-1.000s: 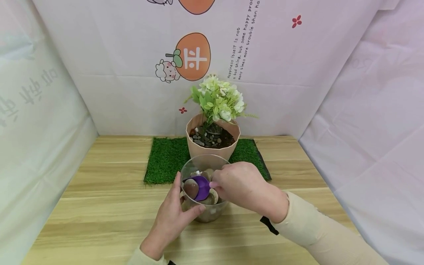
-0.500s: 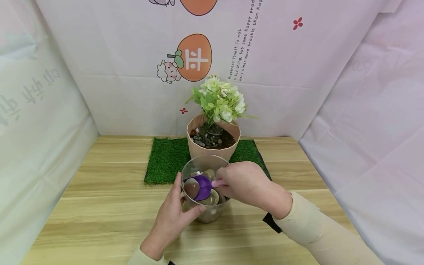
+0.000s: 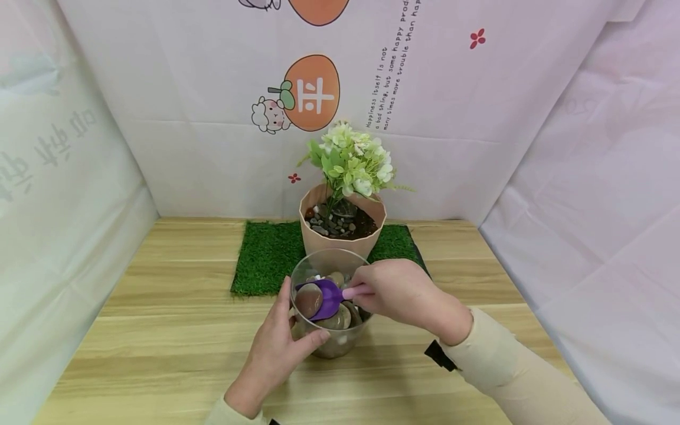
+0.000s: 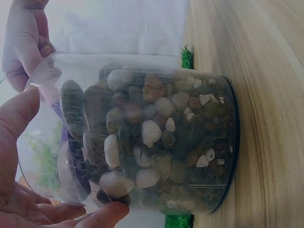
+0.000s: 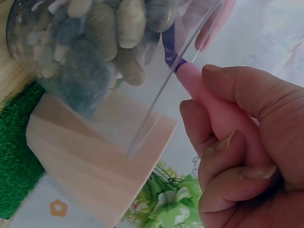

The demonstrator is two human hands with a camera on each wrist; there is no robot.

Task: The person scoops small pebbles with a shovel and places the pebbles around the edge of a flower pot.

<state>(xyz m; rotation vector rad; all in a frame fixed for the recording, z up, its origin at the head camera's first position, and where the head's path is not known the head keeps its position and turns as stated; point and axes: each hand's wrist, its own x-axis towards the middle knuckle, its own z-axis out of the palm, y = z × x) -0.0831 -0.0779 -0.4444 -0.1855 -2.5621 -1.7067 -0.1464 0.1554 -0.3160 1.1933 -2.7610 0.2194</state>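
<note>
A clear cylindrical container (image 3: 336,347) holding layers of stones stands upright on the wooden table. My left hand (image 3: 275,345) grips its left side, thumb in front and fingers round the wall; the left wrist view shows stones (image 4: 152,133) of mixed sizes through it. My right hand (image 3: 401,294) holds a small scoop (image 3: 332,300), its fist wrapped round the pink handle (image 5: 232,121). On the purple blade, inside the container near the rim, lies a large brownish stone (image 3: 309,300). More large stones (image 3: 333,320) sit beneath the blade, which partly hides them.
Just behind the container, a peach flowerpot (image 3: 340,239) with artificial flowers (image 3: 353,159), dark soil and pebbles stands on a green turf mat (image 3: 268,260). White printed cloth (image 3: 212,165) encloses the back and both sides of the table (image 3: 175,330).
My right hand has drawn slightly right, and the scoop with the large stone on it has shifted a little the same way and tilted. The left hand keeps its place on the container.
</note>
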